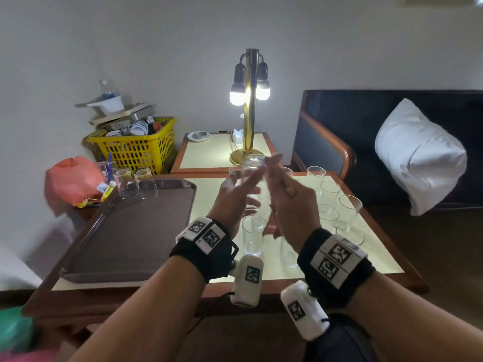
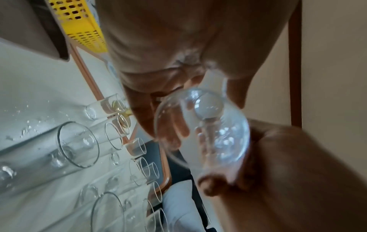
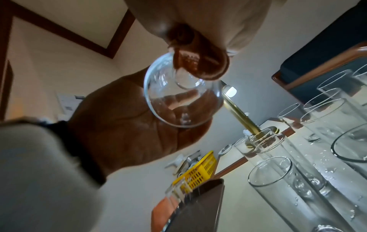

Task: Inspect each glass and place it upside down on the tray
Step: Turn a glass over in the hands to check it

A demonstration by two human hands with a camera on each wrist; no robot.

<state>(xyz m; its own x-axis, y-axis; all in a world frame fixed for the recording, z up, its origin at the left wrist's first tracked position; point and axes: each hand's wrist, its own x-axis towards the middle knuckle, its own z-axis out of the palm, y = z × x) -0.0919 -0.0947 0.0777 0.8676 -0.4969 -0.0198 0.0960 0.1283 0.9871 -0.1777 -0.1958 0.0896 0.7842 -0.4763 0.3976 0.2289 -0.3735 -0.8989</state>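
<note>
Head view: nearest the camera are two forearms with marker-tagged wristbands. Above the table (image 1: pixel 376 246), the left hand (image 1: pixel 236 197) and right hand (image 1: pixel 290 197) together hold a raised glass (image 1: pixel 252 176), base uppermost; left fingers lie along its side, right fingers curl against it. Upright glasses (image 1: pixel 349 212) stand on the table below and to the right. Two inverted glasses (image 1: pixel 136 182) sit at the far edge of the tray (image 1: pixel 125 239). A lit lamp (image 1: pixel 251 100) stands behind.

Left wrist view: the glass's open mouth (image 2: pixel 200 127) faces the camera, fingers (image 2: pixel 176 125) wrapped behind it.

Right wrist view: the left palm cups the glass, right fingertips (image 3: pixel 200 62) pinch near its base.
</note>
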